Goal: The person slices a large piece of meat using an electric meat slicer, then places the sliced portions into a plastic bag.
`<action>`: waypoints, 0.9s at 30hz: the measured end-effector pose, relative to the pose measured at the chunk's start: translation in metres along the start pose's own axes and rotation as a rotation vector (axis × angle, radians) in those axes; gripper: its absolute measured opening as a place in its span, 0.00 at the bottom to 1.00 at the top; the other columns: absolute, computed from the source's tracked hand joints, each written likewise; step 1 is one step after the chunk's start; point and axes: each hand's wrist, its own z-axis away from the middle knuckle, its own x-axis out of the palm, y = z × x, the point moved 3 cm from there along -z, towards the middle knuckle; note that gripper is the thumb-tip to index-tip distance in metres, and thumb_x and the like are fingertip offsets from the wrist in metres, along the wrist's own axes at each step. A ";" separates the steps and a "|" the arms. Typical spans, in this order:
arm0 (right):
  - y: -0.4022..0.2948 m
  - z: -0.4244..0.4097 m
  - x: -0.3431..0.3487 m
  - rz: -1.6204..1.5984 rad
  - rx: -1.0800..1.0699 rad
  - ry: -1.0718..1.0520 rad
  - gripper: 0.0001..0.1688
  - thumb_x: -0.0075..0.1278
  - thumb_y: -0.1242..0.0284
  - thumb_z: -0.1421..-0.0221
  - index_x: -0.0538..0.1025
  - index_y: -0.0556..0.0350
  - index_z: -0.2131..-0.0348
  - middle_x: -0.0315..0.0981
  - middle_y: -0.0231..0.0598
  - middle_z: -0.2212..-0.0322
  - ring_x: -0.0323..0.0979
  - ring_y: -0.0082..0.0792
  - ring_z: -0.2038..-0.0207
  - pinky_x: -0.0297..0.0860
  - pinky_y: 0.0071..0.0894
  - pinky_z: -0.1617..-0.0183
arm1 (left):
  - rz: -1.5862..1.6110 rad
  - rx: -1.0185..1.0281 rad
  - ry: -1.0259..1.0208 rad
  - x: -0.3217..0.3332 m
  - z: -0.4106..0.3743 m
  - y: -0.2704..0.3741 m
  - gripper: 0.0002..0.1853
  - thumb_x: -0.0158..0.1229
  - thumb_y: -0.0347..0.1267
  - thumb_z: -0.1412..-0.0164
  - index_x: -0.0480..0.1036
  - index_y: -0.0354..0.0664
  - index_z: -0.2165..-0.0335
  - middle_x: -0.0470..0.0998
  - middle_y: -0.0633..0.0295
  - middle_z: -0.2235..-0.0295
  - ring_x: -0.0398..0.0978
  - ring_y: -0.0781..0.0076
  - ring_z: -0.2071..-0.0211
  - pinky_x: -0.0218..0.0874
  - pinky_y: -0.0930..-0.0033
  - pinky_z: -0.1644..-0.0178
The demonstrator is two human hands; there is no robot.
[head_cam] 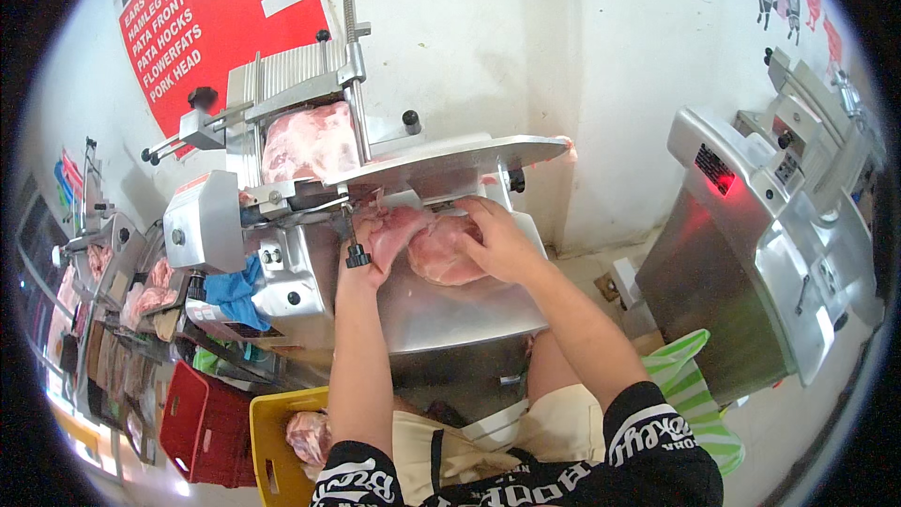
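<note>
Before me stands a metal meat slicer [200,218]. A large block of raw meat [313,144] sits on its ribbed carriage [243,105], under a clamp bar. Below the blade, my left hand [361,267] holds a floppy raw meat slice [398,232], its fingers partly hidden by the meat and a black knob [358,255]. My right hand [503,243] grips the right edge of a rounded pile of sliced meat [443,257], thumb on top. The pile rests on the slicer's steel receiving tray [450,317], touching or nearly touching the left hand's slice.
A blue cloth [243,296] hangs at the slicer's left. A yellow crate [271,451] with meat and a red crate [204,429] stand below left. Another machine [725,260] is at right, beside a green-striped bag [686,380]. More meat [155,289] lies far left.
</note>
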 end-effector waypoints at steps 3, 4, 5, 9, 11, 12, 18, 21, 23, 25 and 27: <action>-0.009 -0.001 -0.002 -0.279 0.122 0.084 0.34 0.52 0.59 0.40 0.66 0.65 0.43 0.68 0.60 0.48 0.70 0.54 0.49 0.66 0.45 0.45 | -0.404 0.113 -0.114 0.040 0.022 -0.002 0.20 0.54 0.23 0.41 0.66 0.40 0.49 0.77 0.52 0.55 0.75 0.62 0.53 0.70 0.63 0.48; -0.014 -0.002 -0.001 -0.373 0.160 0.103 0.35 0.51 0.60 0.39 0.65 0.66 0.43 0.68 0.60 0.48 0.72 0.53 0.50 0.68 0.44 0.46 | -0.458 0.193 -0.219 0.043 0.026 -0.003 0.21 0.55 0.23 0.42 0.65 0.39 0.49 0.76 0.53 0.55 0.75 0.63 0.53 0.70 0.63 0.47; -0.016 -0.006 0.001 -0.368 0.153 0.097 0.34 0.51 0.60 0.39 0.64 0.66 0.42 0.68 0.60 0.48 0.73 0.52 0.52 0.69 0.43 0.48 | -0.512 0.272 -0.327 0.049 0.029 -0.006 0.23 0.55 0.23 0.42 0.64 0.39 0.48 0.76 0.53 0.55 0.75 0.64 0.53 0.69 0.63 0.47; -0.010 -0.010 0.005 -0.337 0.064 0.165 0.33 0.52 0.63 0.39 0.64 0.64 0.42 0.70 0.60 0.50 0.77 0.49 0.59 0.72 0.42 0.53 | -0.694 0.368 -0.315 0.076 0.033 -0.030 0.18 0.56 0.25 0.40 0.69 0.41 0.51 0.76 0.61 0.56 0.74 0.68 0.54 0.63 0.68 0.46; -0.004 -0.011 0.003 -0.338 0.077 0.211 0.29 0.52 0.66 0.40 0.67 0.62 0.44 0.71 0.57 0.52 0.76 0.46 0.61 0.72 0.42 0.55 | -0.862 0.487 -0.250 0.085 0.033 -0.030 0.14 0.56 0.32 0.37 0.71 0.39 0.54 0.77 0.58 0.57 0.73 0.66 0.55 0.62 0.69 0.49; -0.004 -0.012 0.003 -0.356 0.134 0.209 0.25 0.52 0.69 0.40 0.69 0.60 0.46 0.71 0.54 0.53 0.76 0.43 0.62 0.72 0.41 0.56 | -0.961 0.553 -0.203 0.081 0.030 -0.029 0.15 0.56 0.34 0.37 0.72 0.39 0.54 0.76 0.56 0.57 0.73 0.65 0.56 0.62 0.68 0.49; -0.001 -0.007 -0.006 0.251 0.140 0.277 0.20 0.54 0.74 0.49 0.74 0.58 0.55 0.71 0.52 0.52 0.71 0.54 0.54 0.69 0.48 0.49 | -1.681 0.446 0.003 0.040 0.004 -0.027 0.18 0.54 0.38 0.36 0.72 0.38 0.53 0.77 0.52 0.56 0.74 0.58 0.54 0.64 0.59 0.49; -0.011 -0.002 -0.008 0.335 -0.066 0.121 0.25 0.54 0.67 0.49 0.74 0.56 0.51 0.68 0.52 0.48 0.65 0.53 0.45 0.63 0.54 0.42 | -1.076 0.319 0.192 0.022 -0.001 -0.011 0.19 0.55 0.35 0.38 0.71 0.36 0.52 0.76 0.50 0.52 0.75 0.55 0.53 0.66 0.57 0.50; -0.014 0.002 -0.001 0.382 -0.120 -0.021 0.29 0.54 0.62 0.49 0.72 0.53 0.48 0.67 0.51 0.45 0.62 0.51 0.40 0.59 0.57 0.38 | -0.378 0.220 0.143 0.014 -0.005 0.005 0.18 0.54 0.32 0.38 0.70 0.35 0.52 0.75 0.48 0.51 0.74 0.54 0.52 0.68 0.58 0.52; -0.007 0.010 0.015 0.480 -0.128 -0.089 0.33 0.53 0.57 0.48 0.71 0.51 0.45 0.66 0.49 0.43 0.60 0.51 0.38 0.55 0.60 0.35 | 0.404 0.020 -0.143 0.014 -0.012 0.025 0.16 0.51 0.31 0.36 0.69 0.34 0.52 0.73 0.47 0.52 0.74 0.53 0.53 0.71 0.59 0.54; -0.007 0.008 0.014 0.440 -0.111 -0.143 0.36 0.52 0.55 0.48 0.69 0.50 0.43 0.64 0.48 0.42 0.58 0.50 0.37 0.53 0.61 0.34 | 0.497 -0.075 -0.152 0.017 -0.020 0.027 0.17 0.49 0.30 0.39 0.69 0.29 0.54 0.75 0.51 0.60 0.72 0.60 0.61 0.71 0.67 0.60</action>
